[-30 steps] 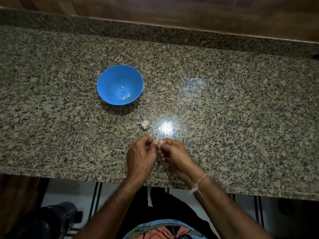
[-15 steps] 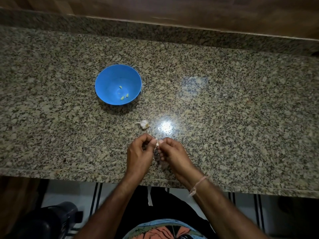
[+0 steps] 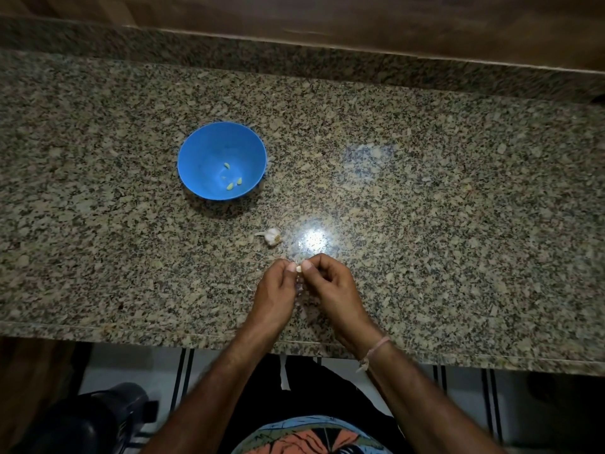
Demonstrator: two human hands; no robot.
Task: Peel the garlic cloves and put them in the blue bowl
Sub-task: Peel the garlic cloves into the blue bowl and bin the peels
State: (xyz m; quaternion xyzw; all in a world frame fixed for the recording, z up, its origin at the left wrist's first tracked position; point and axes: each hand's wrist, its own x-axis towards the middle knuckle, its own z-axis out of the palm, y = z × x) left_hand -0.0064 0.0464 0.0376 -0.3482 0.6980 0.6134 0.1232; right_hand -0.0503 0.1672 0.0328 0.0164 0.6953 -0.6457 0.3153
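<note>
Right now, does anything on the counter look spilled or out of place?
Nothing stands out: the blue bowl sits upright holding peeled cloves, a garlic bulb lies nearby, left hand and right hand pinch one clove.

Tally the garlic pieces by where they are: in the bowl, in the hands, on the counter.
In the blue bowl, peeled cloves: 3
Between left hand and right hand, pinched clove: 1
On the counter, partial garlic bulb: 1
Total: 5
</note>
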